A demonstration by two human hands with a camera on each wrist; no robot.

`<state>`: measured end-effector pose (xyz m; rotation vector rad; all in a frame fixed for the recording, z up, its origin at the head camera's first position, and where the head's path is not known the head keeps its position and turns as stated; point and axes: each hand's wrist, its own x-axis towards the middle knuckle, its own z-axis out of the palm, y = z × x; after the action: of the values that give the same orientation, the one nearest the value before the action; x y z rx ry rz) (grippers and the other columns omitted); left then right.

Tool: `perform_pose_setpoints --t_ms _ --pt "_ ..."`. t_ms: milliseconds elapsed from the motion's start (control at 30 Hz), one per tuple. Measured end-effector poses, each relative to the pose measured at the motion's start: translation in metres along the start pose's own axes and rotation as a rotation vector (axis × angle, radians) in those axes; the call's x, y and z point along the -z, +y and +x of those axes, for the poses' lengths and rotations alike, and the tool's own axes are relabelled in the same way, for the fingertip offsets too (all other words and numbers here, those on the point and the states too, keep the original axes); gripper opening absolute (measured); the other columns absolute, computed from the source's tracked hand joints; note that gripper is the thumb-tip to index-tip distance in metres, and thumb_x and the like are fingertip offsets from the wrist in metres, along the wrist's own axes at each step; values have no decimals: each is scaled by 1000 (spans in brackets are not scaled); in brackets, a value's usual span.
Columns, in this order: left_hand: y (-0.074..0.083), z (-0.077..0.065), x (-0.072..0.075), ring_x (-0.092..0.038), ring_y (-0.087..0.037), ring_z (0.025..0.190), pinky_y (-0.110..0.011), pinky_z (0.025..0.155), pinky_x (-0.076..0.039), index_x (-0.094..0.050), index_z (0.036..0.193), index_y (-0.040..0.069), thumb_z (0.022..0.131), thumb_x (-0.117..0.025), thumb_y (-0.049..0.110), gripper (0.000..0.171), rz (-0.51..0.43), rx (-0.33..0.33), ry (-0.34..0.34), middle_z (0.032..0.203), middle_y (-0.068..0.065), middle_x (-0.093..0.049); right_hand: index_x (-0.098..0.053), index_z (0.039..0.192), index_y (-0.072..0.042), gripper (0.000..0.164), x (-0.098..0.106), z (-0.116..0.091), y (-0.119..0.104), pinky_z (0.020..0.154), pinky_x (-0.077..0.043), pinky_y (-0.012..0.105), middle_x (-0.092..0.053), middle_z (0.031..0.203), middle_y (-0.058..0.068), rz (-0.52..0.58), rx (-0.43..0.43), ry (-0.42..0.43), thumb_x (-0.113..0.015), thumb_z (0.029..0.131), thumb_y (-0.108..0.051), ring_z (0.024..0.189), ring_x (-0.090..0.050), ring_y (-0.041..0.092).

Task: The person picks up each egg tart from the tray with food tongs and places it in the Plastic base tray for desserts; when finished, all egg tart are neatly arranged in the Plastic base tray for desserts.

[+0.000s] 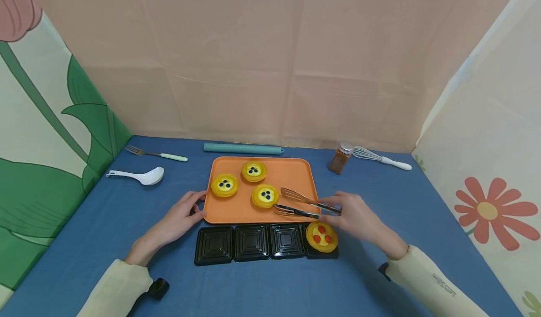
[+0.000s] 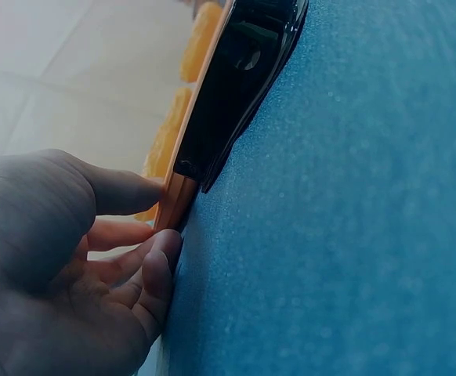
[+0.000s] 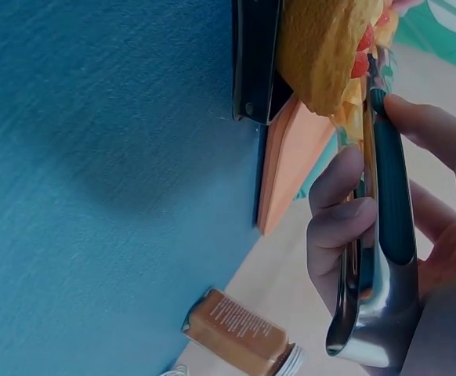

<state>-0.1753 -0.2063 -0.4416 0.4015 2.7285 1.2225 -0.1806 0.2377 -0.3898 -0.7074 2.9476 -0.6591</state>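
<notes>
My right hand [image 1: 355, 215] grips metal tongs [image 1: 297, 197] with black handles, thumb on one arm and curled fingers on the other. The tongs' slotted ends are spread apart over the orange tray [image 1: 291, 169], right beside the nearest blue-dotted egg tart [image 1: 265, 196]. Two more such tarts, a left one [image 1: 224, 185] and a rear one [image 1: 254, 171], lie on this tray. With its thumb and fingertips, my left hand [image 1: 179, 218] touches the tray's left edge. A red-dotted tart [image 1: 322, 236] sits in the rightmost compartment of the black four-part tray, overlapping its rim.
The black tray's other compartments [image 1: 214, 245] lie along the orange tray's front edge. Behind is a teal rolling pin [image 1: 243, 149]. A spice jar [image 1: 340, 158] and whisk [image 1: 382, 158] lie at back right, a fork [image 1: 156, 153] and white ladle [image 1: 139, 175] at left.
</notes>
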Motion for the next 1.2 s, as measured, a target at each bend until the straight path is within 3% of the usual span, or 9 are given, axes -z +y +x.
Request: perform_pose_setpoints --t_ms 500,900,1200 --pt "0 -1 -1 -48 -22 91 -31 70 -42 -40 149 -7 101 -60 11 54 4 7 1 128 -18 -48 -74 125 -12 39 -3 9 -6 51 -42 28 -63 96 2 49 20 -34 -79 89 -27 60 -49 10" --pt "-2 -1 -1 -48 -22 92 -31 70 -41 -40 149 -6 102 -60 12 54 13 18 2 129 -17 -48 -74 123 -9 36 -3 7 -11 51 -42 25 -62 94 -2 -21 59 -8 -79 90 -23 64 -49 7" --pt "-2 0 -1 -48 -22 92 -31 71 -41 -40 149 -5 102 -59 13 54 19 14 2 128 -17 -48 -75 122 -9 36 -1 1 -13 56 -45 24 -65 98 1 -67 42 20 -80 89 -22 71 -51 8"
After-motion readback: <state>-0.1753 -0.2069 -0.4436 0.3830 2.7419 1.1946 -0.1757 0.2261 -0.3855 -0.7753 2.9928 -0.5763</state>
